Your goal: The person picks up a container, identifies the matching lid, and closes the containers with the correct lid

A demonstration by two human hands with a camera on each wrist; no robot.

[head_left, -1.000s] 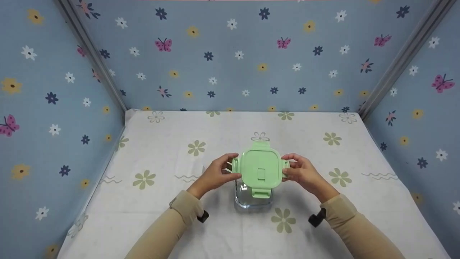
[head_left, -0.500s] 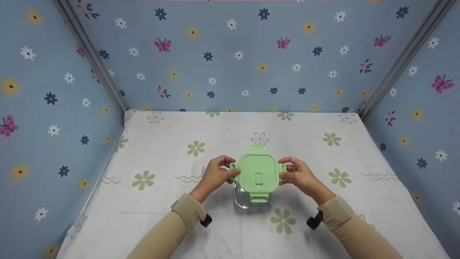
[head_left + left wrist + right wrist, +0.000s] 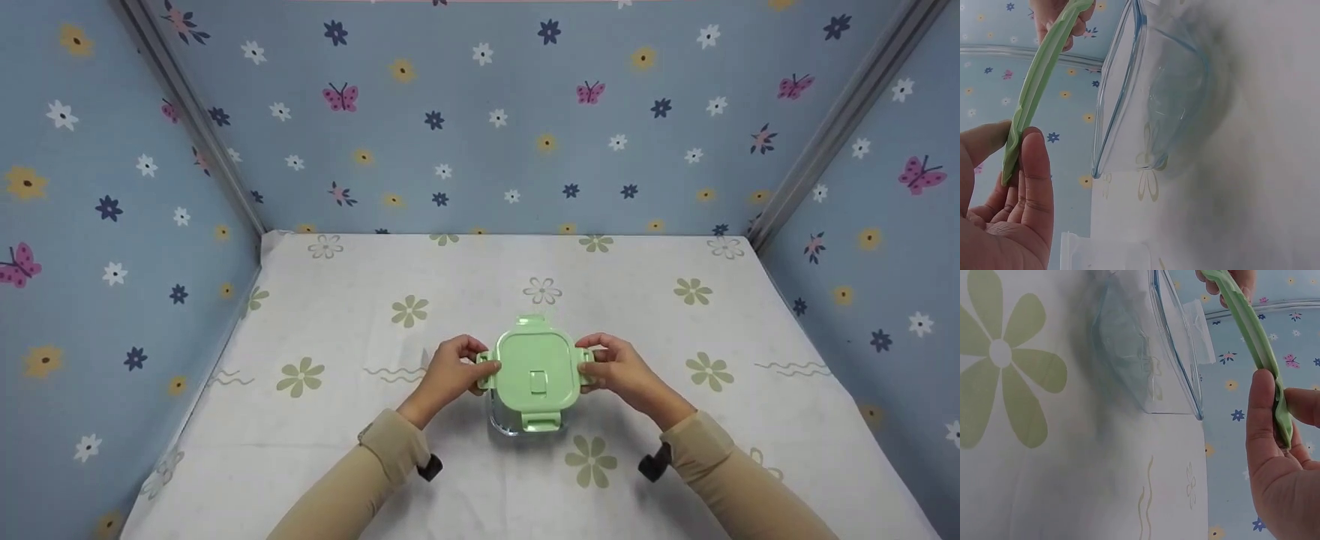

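Lid (image 3: 538, 360) held above the glass box (image 3: 1176, 95) on the worktop (image 3: 360, 315), apart from its rim (image 3: 1140, 22) — left hand (image 3: 448, 369) and right hand (image 3: 624, 373) each pinching a side flap (image 3: 487, 382). Lowered off-centre, it could catch on the rim or bend a flap; the box, steadied by neither hand, might slide if knocked — most likely from one side dipping first.

head: glass container (image 3: 505, 421) mostly hidden by lid (image 3: 537, 360) | left wrist: translucent item (image 3: 1109, 254) cropped

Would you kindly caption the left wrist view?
Left hand and right hand hold a green lid above a clear container.
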